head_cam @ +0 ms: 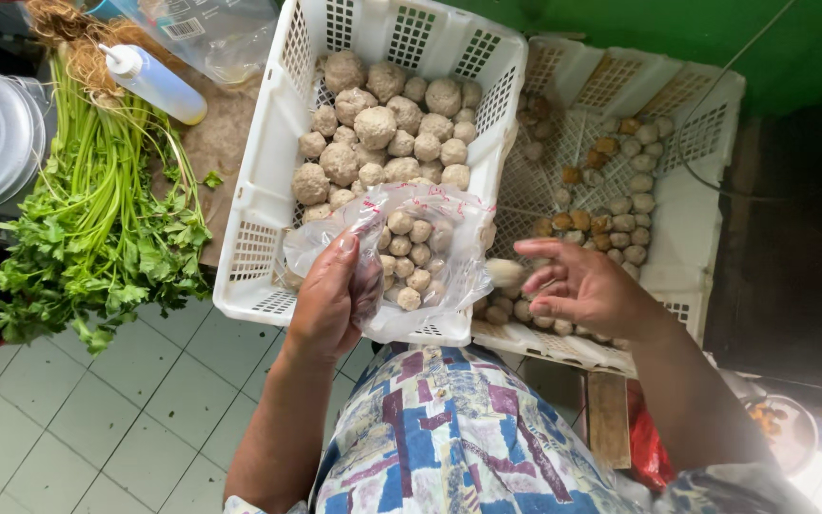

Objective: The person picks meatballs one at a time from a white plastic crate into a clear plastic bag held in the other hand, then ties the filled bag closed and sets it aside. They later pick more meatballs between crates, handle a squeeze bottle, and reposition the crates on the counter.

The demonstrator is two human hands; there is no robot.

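My left hand (327, 303) pinches the edge of a clear plastic bag of small beige meatballs (418, 255), its grip closed on the film, over the near rim of a white slotted plastic crate (257, 214). My right hand (584, 287) hangs open beside the bag, a pale meatball (504, 273) at its fingertips, above a second, shallower white crate (692, 205). Open tiled floor (116, 419) lies left; beyond, leafy green celery stalks (97, 219).

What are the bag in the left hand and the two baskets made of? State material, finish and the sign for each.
Bag: thin clear plastic film, glossy; it crinkles and the balls show through it. The left hand grips it.
Near basket and far basket: rigid white moulded plastic, smooth with a slight sheen; the regular perforated grid in the walls suggests moulding.
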